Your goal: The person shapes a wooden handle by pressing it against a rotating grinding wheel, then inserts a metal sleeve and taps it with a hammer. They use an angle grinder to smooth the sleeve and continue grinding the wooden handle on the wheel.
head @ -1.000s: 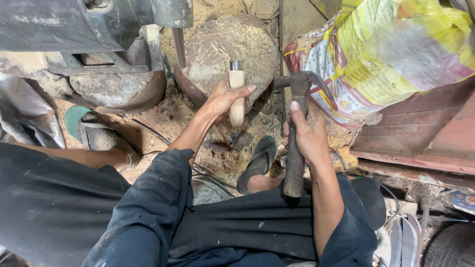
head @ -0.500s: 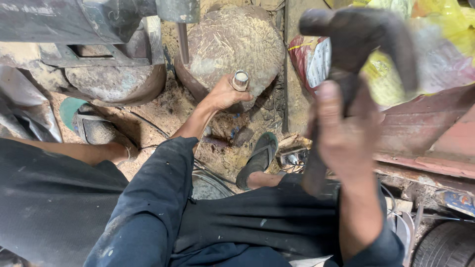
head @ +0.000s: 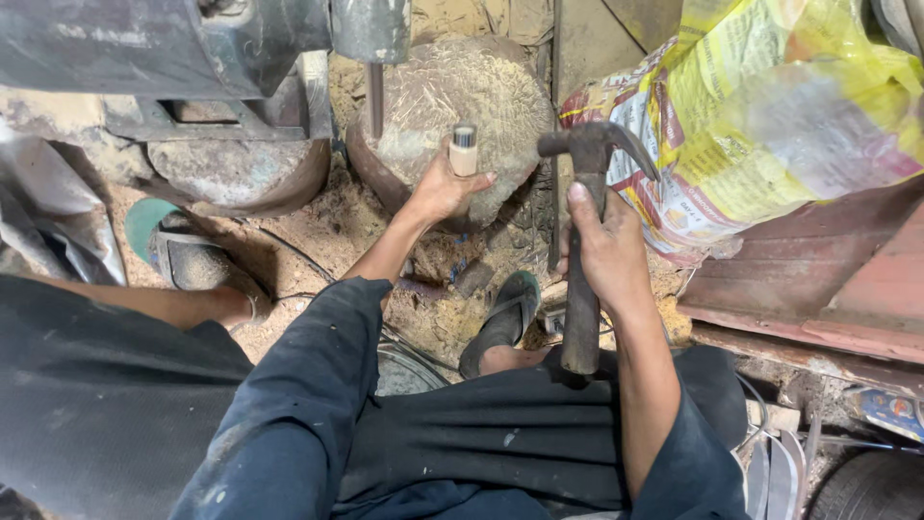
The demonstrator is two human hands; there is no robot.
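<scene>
Your right hand point(head: 604, 252) has brought the claw hammer point(head: 584, 207) down from where it was raised close to the camera half a second ago; its head now sits level with the peg, just to its right, not touching. Fingers wrap tightly around the dark handle. Your left hand point(head: 445, 188) pinches a short pale wooden peg point(head: 464, 151), fitted with a metal ring at its top, upright against the near edge of a worn, chopped wooden stump point(head: 476, 91) ahead of you. Judging by this, the hammering seems underway; the ring looks seated, though how firmly cannot be told.
</scene>
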